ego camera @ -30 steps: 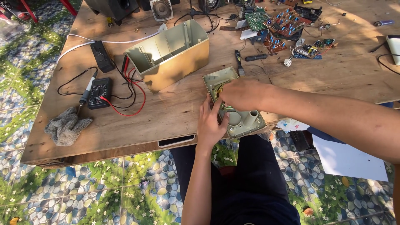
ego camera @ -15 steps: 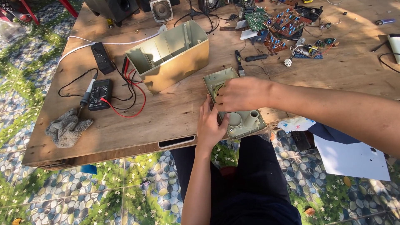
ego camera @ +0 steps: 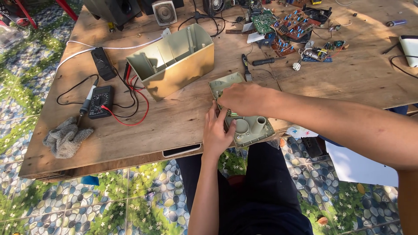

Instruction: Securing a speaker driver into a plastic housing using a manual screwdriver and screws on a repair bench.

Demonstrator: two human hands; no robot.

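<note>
Panel (ego camera: 251,130), grey-green plastic, is braced flat at the table (ego camera: 183,122) near edge by the left hand (ego camera: 217,132); right hand (ego camera: 244,98) is pressed on its far half, grip hidden.

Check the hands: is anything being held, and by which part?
Yes. The left hand steadies the grey-green plastic panel at its left edge near the front of the wooden table; the right hand rests on its middle, fingertips hidden.
</note>
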